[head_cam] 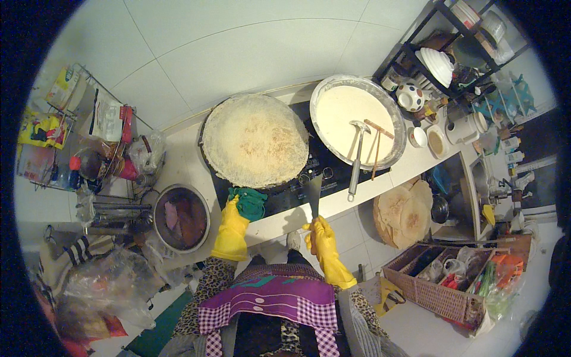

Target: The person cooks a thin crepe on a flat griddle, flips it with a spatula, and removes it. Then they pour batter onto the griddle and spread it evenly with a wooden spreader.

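Observation:
A large round pancake (261, 140) covers the pan or griddle on the black cooktop (290, 198), browned in patches near its middle. My left hand (232, 230), in a yellow rubber glove, grips a green cloth (250, 204) at the near edge of the pan. In my right hand (322, 243), also gloved, is a flat metal spatula (316, 192) with its blade pointing away from me. To the right stands a wide metal basin of pale batter (341, 116). A ladle (356, 167) and a wooden T-shaped spreader (377, 147) lean in it.
Stacked pancakes (403, 214) lie below the counter at right. A metal pot (182, 218) of dark contents stands left. Wire shelves (100, 134) at left and a black rack (450, 53) at right hold kitchen goods. A wicker basket (446, 294) holds bagged things.

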`<state>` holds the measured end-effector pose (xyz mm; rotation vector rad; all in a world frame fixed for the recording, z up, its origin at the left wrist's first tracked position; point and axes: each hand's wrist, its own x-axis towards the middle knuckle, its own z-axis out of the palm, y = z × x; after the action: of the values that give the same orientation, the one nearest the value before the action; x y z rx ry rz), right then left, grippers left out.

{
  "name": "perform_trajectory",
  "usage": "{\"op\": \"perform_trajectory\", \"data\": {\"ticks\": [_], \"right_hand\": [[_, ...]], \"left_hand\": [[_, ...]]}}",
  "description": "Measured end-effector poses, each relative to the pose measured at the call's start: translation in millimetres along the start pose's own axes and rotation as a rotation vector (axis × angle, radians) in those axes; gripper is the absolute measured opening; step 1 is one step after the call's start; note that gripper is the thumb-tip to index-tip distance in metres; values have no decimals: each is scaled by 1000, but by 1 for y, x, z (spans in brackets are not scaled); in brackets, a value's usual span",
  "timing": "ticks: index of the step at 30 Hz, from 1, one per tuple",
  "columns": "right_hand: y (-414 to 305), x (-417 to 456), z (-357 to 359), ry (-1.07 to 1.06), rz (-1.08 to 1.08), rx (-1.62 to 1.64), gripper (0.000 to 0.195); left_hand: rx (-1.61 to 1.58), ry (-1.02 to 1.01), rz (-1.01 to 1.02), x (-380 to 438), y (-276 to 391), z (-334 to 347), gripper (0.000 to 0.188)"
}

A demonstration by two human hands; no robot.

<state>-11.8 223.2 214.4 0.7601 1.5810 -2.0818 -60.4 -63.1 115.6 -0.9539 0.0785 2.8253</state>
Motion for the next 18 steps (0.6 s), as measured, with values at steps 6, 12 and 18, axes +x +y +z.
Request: {"op": "perform_trajectory", "data": {"ticks": [6,12,18], "right_hand": [[-15,64,9,63,-127,-19,38],[-25,145,-8,37,2,52,34],[-28,138,-17,-90,11,229,27]], "left_hand": [[-178,-147,-161,-1,11,-3,10],[267,-82,98,-10,4,24,30],[4,-136,26,26,43,-55,23]]}}
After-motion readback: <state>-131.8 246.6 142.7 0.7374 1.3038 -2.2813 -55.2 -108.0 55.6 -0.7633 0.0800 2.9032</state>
